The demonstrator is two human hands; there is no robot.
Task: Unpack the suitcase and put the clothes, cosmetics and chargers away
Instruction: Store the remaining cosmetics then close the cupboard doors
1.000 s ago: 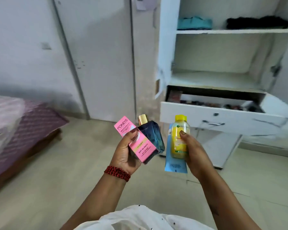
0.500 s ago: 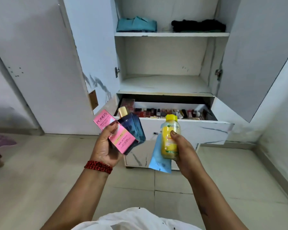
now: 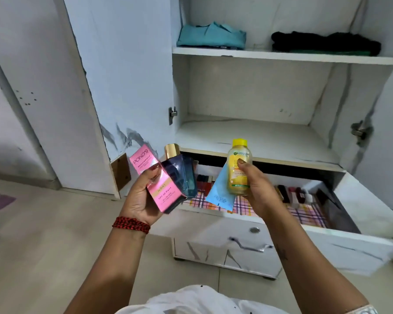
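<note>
Because each hand grips two items, slippage is likely: left hand point(image 3: 139, 200) clasps pink box point(image 3: 166, 196) and perfume bottle point(image 3: 184, 175) at the left end of the open drawer point(image 3: 327, 248); right hand point(image 3: 258, 191) pinches yellow bottle point(image 3: 235, 177) and blue tube point(image 3: 220, 192) above its middle. Releasing one may drop both.

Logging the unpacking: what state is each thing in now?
Left hand: holds pink box and blue perfume bottle, capped.
Right hand: holds yellow bottle, capped, and blue sachet.
Drawer: open.
Cupboard door: open.
Teal clothes: folded, shelved.
Black clothes: folded, shelved.
</note>
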